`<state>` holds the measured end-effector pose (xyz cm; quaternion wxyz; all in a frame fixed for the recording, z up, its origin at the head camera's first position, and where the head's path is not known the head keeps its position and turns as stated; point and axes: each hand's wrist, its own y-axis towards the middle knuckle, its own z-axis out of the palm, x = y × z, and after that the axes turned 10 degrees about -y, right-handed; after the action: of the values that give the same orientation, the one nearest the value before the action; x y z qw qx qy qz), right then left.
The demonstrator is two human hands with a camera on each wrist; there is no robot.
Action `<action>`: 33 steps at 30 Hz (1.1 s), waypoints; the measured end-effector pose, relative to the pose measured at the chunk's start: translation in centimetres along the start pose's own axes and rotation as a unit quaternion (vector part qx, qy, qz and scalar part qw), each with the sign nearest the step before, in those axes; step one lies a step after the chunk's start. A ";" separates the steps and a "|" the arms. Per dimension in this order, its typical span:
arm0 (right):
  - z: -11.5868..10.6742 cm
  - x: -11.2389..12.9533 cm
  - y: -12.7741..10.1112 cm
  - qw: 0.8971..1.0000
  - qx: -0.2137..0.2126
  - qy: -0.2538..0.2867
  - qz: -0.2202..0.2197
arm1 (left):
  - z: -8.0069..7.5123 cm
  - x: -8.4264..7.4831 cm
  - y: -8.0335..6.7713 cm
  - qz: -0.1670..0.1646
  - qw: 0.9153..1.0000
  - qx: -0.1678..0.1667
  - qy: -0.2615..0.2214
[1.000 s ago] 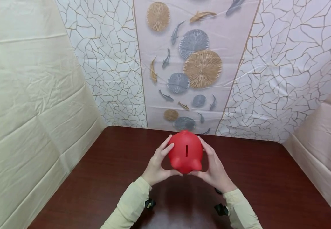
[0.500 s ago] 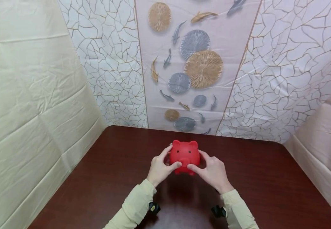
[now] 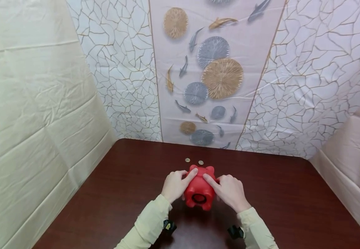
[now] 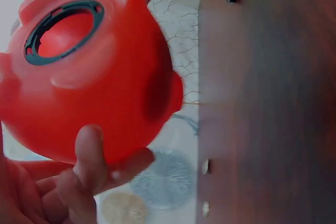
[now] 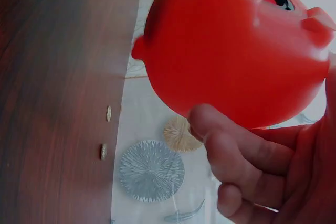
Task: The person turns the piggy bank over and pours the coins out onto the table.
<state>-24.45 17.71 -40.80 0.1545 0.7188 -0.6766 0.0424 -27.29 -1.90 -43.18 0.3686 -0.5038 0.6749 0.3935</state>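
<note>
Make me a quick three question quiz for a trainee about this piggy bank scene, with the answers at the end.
1. True or false: the piggy bank is held with its round bottom opening turned toward the person.
2. How many coins lie on the table beyond the piggy bank?
3. Which hand grips the piggy bank: A) only the left hand, B) only the right hand, C) both?

Key:
1. True; the head view shows the black-ringed opening facing the camera, with no plug in it.
2. Two, lying apart from the piggy bank near the far edge of the table.
3. C; one hand grips each side.
</note>
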 end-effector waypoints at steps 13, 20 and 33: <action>-0.5 -0.9 0.1 0.998 0.046 0.039 -0.008 | -0.8 -0.7 -0.2 -0.017 0.996 0.088 -0.026; -0.4 -1.3 -0.1 0.998 0.052 0.041 -0.021 | -0.9 0.0 -0.8 -0.003 0.994 0.093 -0.049; 0.0 -1.2 0.4 0.970 -0.099 0.151 -0.162 | -2.2 -0.3 -0.6 0.154 0.977 0.054 -0.134</action>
<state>-24.93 18.84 -41.01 0.3300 0.7850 -0.5210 0.0580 -26.91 -3.91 -42.09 0.4170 -0.3159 0.7093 0.4724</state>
